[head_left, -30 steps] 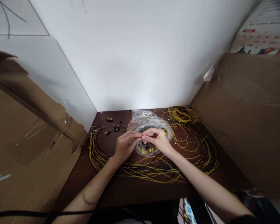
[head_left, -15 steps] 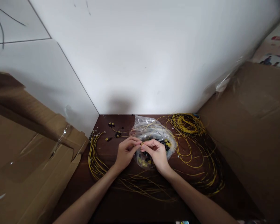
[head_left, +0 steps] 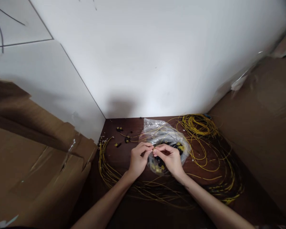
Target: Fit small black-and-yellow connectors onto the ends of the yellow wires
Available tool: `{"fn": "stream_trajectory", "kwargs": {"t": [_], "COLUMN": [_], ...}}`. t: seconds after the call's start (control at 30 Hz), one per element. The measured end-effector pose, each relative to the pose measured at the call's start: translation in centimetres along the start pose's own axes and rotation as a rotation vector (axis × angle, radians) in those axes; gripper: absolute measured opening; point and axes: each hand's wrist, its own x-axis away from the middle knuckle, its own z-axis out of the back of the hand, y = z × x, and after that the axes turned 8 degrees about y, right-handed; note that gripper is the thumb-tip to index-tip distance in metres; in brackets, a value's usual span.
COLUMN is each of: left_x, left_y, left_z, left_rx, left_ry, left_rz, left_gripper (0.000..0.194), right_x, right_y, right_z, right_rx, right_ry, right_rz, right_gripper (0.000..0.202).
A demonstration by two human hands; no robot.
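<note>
My left hand and my right hand meet above a clear plastic bag, thumb and forefinger pinched in each. A tiny yellowish piece shows between the fingertips, too small and covered to name. Inside the open bag, black and yellow connectors lie below and beside my fingers. Thin yellow wires run across the bag and pass left to a few loose connectors on the dark brown table.
A tangled coil of yellow wire lies at the back right. A wire bundle curves along the left and passes under my forearms. Cardboard stands at left, a cardboard box at right, and a white wall behind.
The whole view has shifted, so everything appears a little further right. My hands keep the same pinch above the bag, fingertips still together.
</note>
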Motion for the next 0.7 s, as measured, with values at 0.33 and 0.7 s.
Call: {"fn": "stream_trajectory", "kwargs": {"t": [0.33,0.7], "left_x": [0.3,0.0], "left_y": [0.1,1.3], "left_z": [0.1,0.8], "left_rx": [-0.025,-0.066], "left_ry": [-0.029,-0.088], "left_rz": [-0.003,-0.002], "left_gripper": [0.013,0.022], "right_x": [0.3,-0.5], "right_y": [0.0,-1.5], "right_z": [0.3,1.1], "right_rx": [0.065,0.273], "right_ry": [-0.005,-0.053], "right_rz": [0.063,0.254], "right_gripper": [0.016,0.018]}}
